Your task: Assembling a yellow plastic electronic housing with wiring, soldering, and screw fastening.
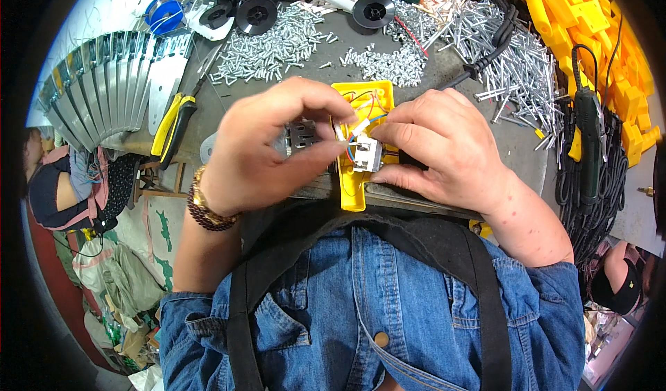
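Observation:
A yellow plastic housing (354,195), long and narrow, lies at the front edge of the table with thin red and blue wires inside it. Over its middle sits a white and metal switch-like block (366,157), gripped at its right side by the thumb and fingers of my right hand (447,141). My left hand (267,148) is curled in from the left, its thumb and fingertips closed in beside the wires at the block's upper left. What those fingertips hold is too small to make out. A slotted metal part (301,136) shows partly behind my left hand.
Loose screws (270,44) and a heap of long bolts (513,65) cover the far table. Yellow-handled pliers (171,124) and fanned metal blades (104,89) lie left. A dark power screwdriver (588,141), black cables and stacked yellow housings (576,6) are at right.

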`<move>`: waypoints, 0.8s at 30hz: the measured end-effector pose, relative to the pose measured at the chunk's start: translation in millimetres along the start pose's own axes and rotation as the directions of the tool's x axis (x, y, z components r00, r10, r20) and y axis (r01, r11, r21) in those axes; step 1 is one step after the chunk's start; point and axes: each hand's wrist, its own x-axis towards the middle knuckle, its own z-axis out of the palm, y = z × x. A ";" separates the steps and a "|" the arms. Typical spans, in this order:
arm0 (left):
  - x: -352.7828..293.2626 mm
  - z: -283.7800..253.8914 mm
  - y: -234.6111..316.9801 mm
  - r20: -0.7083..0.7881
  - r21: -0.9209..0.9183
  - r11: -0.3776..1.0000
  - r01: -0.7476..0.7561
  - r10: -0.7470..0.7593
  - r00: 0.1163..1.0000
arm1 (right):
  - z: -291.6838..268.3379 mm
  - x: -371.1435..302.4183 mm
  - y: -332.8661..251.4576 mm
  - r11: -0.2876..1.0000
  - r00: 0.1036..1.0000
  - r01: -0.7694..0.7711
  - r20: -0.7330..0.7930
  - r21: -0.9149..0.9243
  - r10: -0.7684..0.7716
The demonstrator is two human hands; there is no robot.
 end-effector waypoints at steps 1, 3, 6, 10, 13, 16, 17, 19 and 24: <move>3.8 -4.5 -0.6 0.001 -0.001 1.000 0.000 0.000 1.000 | 0.3 -0.3 0.3 1.000 1.000 -0.001 0.000 0.000 0.001; 15.6 -14.3 -4.3 0.097 0.336 0.898 -0.285 0.268 0.958 | 0.7 0.2 0.2 1.000 1.000 0.000 -0.005 0.000 0.000; 21.7 -20.6 -4.4 0.224 0.452 0.826 -0.337 0.261 0.939 | 2.2 -0.6 -2.9 1.000 0.999 -0.017 -0.042 -0.004 0.017; 30.6 -17.5 -6.2 0.277 0.468 0.785 -0.405 0.304 0.911 | 8.6 -0.7 -6.8 0.999 0.996 -0.041 -0.081 -0.029 0.039; 33.0 -16.7 -0.9 0.309 0.513 0.737 -0.440 0.319 0.896 | 10.1 -0.9 -6.6 0.999 0.993 -0.032 -0.114 -0.039 0.027; 40.0 -16.2 1.2 0.348 0.468 0.757 -0.457 0.317 0.882 | 9.5 -2.0 -5.0 0.999 0.994 -0.031 -0.107 -0.045 0.026; 41.5 -16.7 -0.2 0.356 0.465 0.756 -0.460 0.316 0.879 | 10.1 -2.6 -4.6 0.999 0.994 -0.028 -0.109 -0.033 0.024; 43.8 -17.7 -5.4 0.367 0.339 0.865 -0.371 0.241 0.898 | 10.9 -3.7 -4.0 0.999 0.993 -0.032 -0.117 -0.023 0.029; 37.1 -11.8 -7.3 0.317 0.283 0.909 -0.306 0.212 0.924 | 11.7 -3.9 -3.9 1.000 0.991 -0.022 -0.130 -0.012 0.020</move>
